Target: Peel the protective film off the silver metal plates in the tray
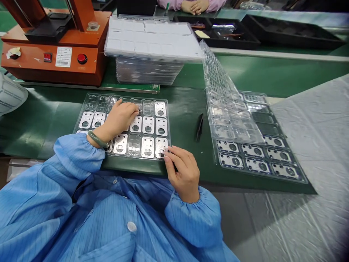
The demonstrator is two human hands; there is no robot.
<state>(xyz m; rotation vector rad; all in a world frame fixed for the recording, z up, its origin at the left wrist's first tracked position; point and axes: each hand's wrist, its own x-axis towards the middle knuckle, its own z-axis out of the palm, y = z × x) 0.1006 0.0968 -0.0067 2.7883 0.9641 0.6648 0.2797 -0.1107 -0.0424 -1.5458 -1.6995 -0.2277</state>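
Observation:
A clear compartment tray (pixel 134 145) lies in front of me, with silvery plates (pixel 148 124) in many of its pockets. Over the tray's back middle is my left hand (pixel 120 117), palm down with bent fingers; whatever is under its fingertips is hidden. My right hand (pixel 183 168) is at the tray's front right corner, thumb and fingers pinched by the last plate (pixel 161 147); I cannot make out what lies between them. Black tweezers (pixel 199 127) rest on the green mat right of the tray.
At the right a tray of dark-edged plates (pixel 255 150) sits partly under a tilted empty clear tray (pixel 226 98). Stacked trays (pixel 149 69) and an orange machine (pixel 54 65) stand behind. Black boxes (pixel 289 32) and a person's hands (pixel 195 6) are farther back.

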